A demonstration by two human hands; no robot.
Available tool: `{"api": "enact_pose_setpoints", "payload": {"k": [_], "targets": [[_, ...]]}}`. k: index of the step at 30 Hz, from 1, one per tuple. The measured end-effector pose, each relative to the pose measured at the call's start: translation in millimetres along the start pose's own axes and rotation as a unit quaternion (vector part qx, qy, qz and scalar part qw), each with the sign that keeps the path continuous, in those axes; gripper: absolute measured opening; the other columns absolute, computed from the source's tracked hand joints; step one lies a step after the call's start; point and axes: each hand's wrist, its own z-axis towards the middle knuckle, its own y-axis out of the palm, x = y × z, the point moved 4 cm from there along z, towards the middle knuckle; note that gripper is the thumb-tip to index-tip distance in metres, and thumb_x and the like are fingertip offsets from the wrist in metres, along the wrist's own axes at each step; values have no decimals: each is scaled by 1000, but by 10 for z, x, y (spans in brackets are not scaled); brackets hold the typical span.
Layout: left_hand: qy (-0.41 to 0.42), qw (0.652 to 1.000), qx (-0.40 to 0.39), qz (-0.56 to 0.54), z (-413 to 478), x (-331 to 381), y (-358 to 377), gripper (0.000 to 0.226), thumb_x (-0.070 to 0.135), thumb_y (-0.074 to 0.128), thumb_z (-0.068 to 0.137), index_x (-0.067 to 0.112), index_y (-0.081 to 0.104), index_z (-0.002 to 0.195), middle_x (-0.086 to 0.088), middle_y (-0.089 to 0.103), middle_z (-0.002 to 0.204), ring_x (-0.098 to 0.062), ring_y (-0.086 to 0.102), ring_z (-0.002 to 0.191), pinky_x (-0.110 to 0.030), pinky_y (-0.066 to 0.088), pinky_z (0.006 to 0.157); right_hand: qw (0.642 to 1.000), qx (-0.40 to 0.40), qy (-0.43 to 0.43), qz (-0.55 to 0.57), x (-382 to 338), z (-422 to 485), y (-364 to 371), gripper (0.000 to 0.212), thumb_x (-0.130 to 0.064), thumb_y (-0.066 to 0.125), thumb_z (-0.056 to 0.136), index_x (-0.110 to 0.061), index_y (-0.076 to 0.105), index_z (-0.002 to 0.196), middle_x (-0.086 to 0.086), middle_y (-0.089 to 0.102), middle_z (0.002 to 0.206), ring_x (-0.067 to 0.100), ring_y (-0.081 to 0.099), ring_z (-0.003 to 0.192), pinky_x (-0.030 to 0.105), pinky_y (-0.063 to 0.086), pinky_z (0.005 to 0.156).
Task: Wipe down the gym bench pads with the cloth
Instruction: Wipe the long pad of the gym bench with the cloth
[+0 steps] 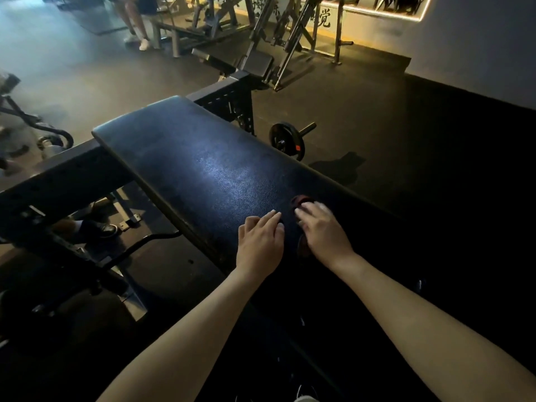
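Observation:
A long black padded bench pad [203, 166] runs from the upper left toward me. Both my hands are on its near end. My left hand [259, 243] lies palm down on the pad with fingers fairly straight. My right hand [323, 230] lies just to its right, over a dark cloth [301, 201] with a reddish patch that shows beyond and beneath its fingers. The dim light hides most of the cloth, and I cannot make out whether the right fingers grip it or only press it.
A black steel rack beam [66, 175] crosses under the pad at the left. A barbell end with a plate [287, 139] lies on the dark rubber floor to the right. Other machines [261, 39] and a person's legs [136, 27] stand at the back.

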Motion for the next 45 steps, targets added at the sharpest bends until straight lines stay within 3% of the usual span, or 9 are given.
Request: {"api": "enact_pose_setpoints", "payload": {"k": [4,11,16,23,29,36,39,42,45], "targets": [[8,1000,-11,6,35,-2,17,45,41,36,106,31,45,149,17,39,156,-14,30,134,-32,16,110,989,46,143,-9,324,181,-113,36,-14,51,101,-2,58,134,16,49,144,36,41,134,38,28,114],[32,999,-28,6,271,34,2,44,39,37,106,31,46,148,15,42,156,-17,34,132,-34,20,107,999,-33,5,17,-127,223,-10,32,-7,56,97,-1,65,127,15,57,137,35,49,128,34,34,109],[46,999,-21,-13,284,-20,21,44,38,38,106,28,48,147,14,44,154,-16,36,130,-33,20,105,986,48,161,4,160,329,-78,37,-14,51,101,-4,57,137,13,48,147,33,40,136,36,26,115],[77,996,-26,-35,408,-125,-50,44,36,39,105,25,51,146,10,48,152,-17,38,130,-34,24,104,997,-17,49,57,-339,239,36,33,-7,56,98,-6,64,130,13,58,138,29,51,129,17,25,108],[95,995,-35,-14,488,-187,-14,45,38,37,106,26,46,149,13,43,154,-15,34,130,-33,21,105,961,32,272,-40,345,418,-103,47,-29,39,106,-11,41,149,9,30,158,33,24,145,40,18,120],[74,997,-31,-3,923,-142,20,42,35,41,105,29,50,145,12,46,153,-19,39,126,-36,27,101,996,-13,56,63,-244,768,201,34,-3,55,95,0,63,128,17,59,135,35,51,126,30,30,110],[76,996,-29,24,1096,-221,29,43,36,40,106,26,49,147,11,45,154,-18,37,131,-37,24,105,990,57,125,15,253,974,62,34,-5,51,97,-1,61,129,18,57,135,41,49,127,43,33,111],[71,997,-26,14,1229,-282,30,44,36,38,107,24,47,148,10,43,155,-15,31,132,-35,20,107,971,40,236,6,572,1167,41,42,-21,41,105,-7,47,144,10,43,150,29,35,141,38,23,118],[40,999,-11,-22,1341,-317,61,43,33,40,106,20,50,147,7,45,154,-17,33,131,-36,22,108,985,35,165,41,227,1386,160,38,-13,46,102,-6,53,138,8,47,147,27,41,135,30,26,111]]}}
